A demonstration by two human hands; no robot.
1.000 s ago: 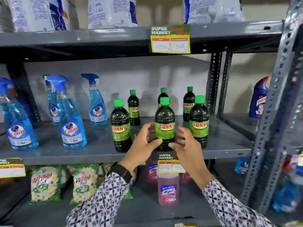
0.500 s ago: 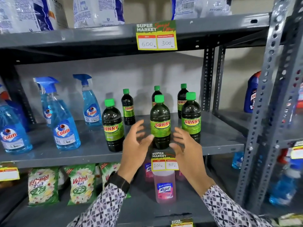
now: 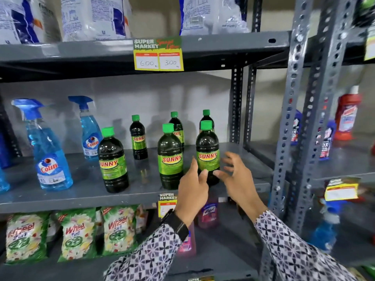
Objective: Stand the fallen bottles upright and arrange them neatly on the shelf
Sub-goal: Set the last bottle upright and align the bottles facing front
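Note:
Several dark Sunny bottles with green caps stand upright on the grey middle shelf (image 3: 85, 191). The front row holds a left bottle (image 3: 113, 161), a middle bottle (image 3: 170, 159) and a right bottle (image 3: 207, 153). Behind them stand three smaller-looking bottles, one at the back left (image 3: 138, 137). My left hand (image 3: 192, 191) and my right hand (image 3: 237, 179) are on either side of the right front bottle's base, fingers spread. Fingertips come close to the bottle; whether they touch it is unclear. Neither hand holds anything.
Blue Colin spray bottles (image 3: 48, 155) stand on the shelf's left part. A price tag (image 3: 158, 55) hangs from the upper shelf, which carries white bags. Green Wheel packets (image 3: 77, 234) and pink bottles (image 3: 209, 216) fill the lower shelf. A perforated steel upright (image 3: 292, 118) rises at the right.
Both hands have moved from around the middle front bottle to the right front bottle. The view has shifted to the right and closer to the shelf.

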